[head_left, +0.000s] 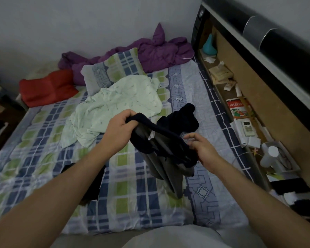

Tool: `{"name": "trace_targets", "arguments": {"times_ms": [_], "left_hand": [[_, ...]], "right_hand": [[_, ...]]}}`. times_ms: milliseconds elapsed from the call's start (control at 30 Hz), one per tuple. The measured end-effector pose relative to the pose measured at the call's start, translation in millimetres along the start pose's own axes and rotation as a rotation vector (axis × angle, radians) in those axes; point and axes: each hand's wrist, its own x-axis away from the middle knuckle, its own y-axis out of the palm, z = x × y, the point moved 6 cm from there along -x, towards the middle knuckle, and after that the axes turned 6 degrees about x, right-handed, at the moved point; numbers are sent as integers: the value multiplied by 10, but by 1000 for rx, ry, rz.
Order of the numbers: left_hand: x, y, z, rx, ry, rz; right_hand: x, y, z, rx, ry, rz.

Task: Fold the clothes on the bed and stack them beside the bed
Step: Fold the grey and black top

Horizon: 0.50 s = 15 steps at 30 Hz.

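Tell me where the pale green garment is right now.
The pale green garment lies crumpled mid-bed in the head view, just in front of the plaid pillow and beyond the left hand.

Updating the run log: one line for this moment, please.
left hand: grips dark garment edge | right hand: pinches other edge | garment: lifted, unfolded | pale green garment: crumpled on bed

- A checked pillow (113,68) against a purple quilt (161,51)
- A red cushion (47,87) left of them
- A remote (248,128) on the headboard shelf (222,90)
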Motion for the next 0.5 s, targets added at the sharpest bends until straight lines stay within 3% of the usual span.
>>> {"name": "trace_targets", "arguments": {"times_ms": [133,233,333,500], "left_hand": [[60,-27,38,33,18,-4],[132,-79,84,39,32,-33],[252,-231,111,-18,79,-34],[520,-584,-165,-405,142,-84]], "right_hand": [[178,267,-174,376,-366,-149],[260,569,-299,804,-534,17],[284,756,-396,886,-518,149],[346,626,-471,937,-439,259]]}}
